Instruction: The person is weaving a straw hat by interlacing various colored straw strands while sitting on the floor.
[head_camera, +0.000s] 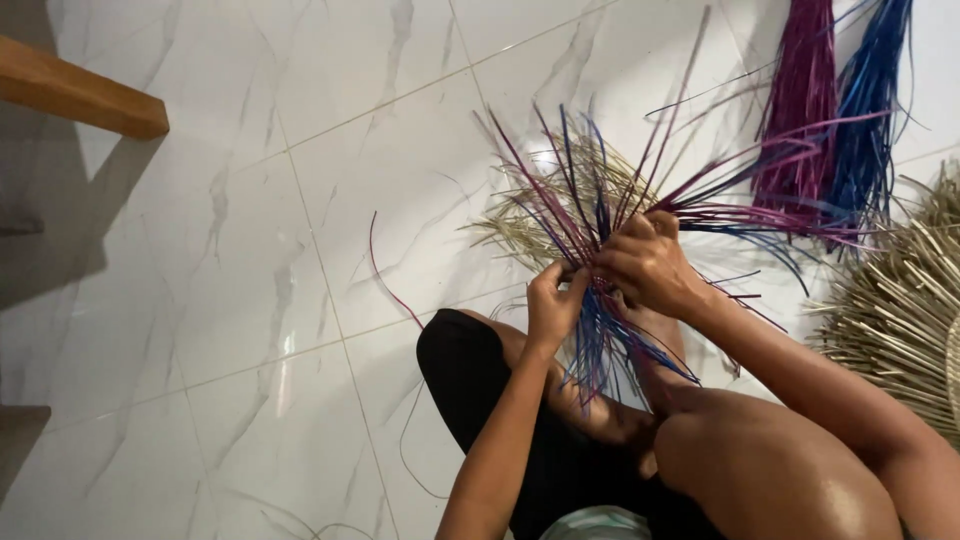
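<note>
Far left: wooden edge (85, 95) jutted in over the white marble-look tile floor (250, 330). One loose purple strand (385, 270) lay on the tiles, apart from everything else.

Centre: person sat on the floor, knees up, working over their lap. Left hand (553, 305) was closed in a pinch on the crossing point of a strip bundle (600, 240), fingers curled tight, no gap visible. Right hand (648, 262) was wrapped over the same spot from above, fingers bent around the purple and blue strips; grip looked firm, thumb side hidden.

Bundle itself: strips fanned out up and right, short blue ends hung down between the knees. Only the centre was gathered. No woven surface visible, no walls or rim. My read: very early stage, just the start knot or base crossing; nearly all the weaving remained.

Behind the hands: pale straw pile (545, 215) on the floor, untouched.

Right: purple hank (800, 100) and blue hank (868, 110) lay side by side, touching. Far right edge: big heap of natural straw (900, 310), near the right forearm.
</note>
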